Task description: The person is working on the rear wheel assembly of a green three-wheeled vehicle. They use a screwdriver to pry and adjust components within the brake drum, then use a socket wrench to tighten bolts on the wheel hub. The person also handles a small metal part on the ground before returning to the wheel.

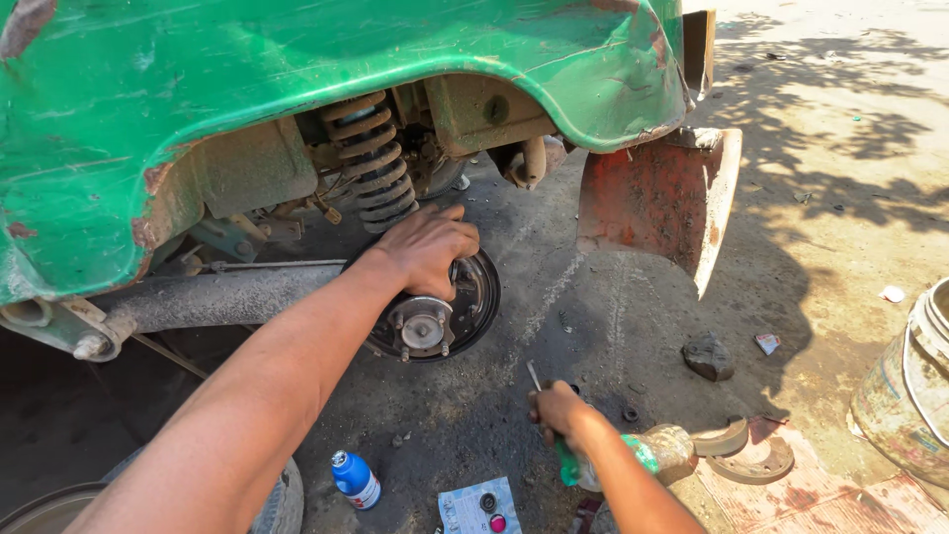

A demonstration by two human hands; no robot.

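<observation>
Head view: hands at an exposed wheel hub under a green vehicle

Head view, looking down at both hands beside the raised green body [297, 59] of a vehicle. The left hand [427, 247] lies palm-down, fingers curled, over the upper edge of the round brake plate [479, 297]; whether it grips the edge or only rests there cannot be told. Just below this hand sits the hub [423, 331] with its studs. Above and behind the hand stands a rusty coil spring [376, 163], and an axle tube [217, 297] runs out from the plate along the forearm. The right hand [559, 413] is near the ground, well apart from the left, closed around a green-handled screwdriver [565, 463] whose thin shaft [534, 376] points up past the fingers. Just beyond the right hand lie two curved brake shoes [741, 450] on the ground. Between the two forearms stand a small blue bottle [356, 480] and a flat printed packet [479, 506]. A stone [708, 356] lies farther out from the right hand, under a rusted mud flap [657, 203]. A worn bucket [909, 386] stands at the far side, well beyond the right hand.
</observation>
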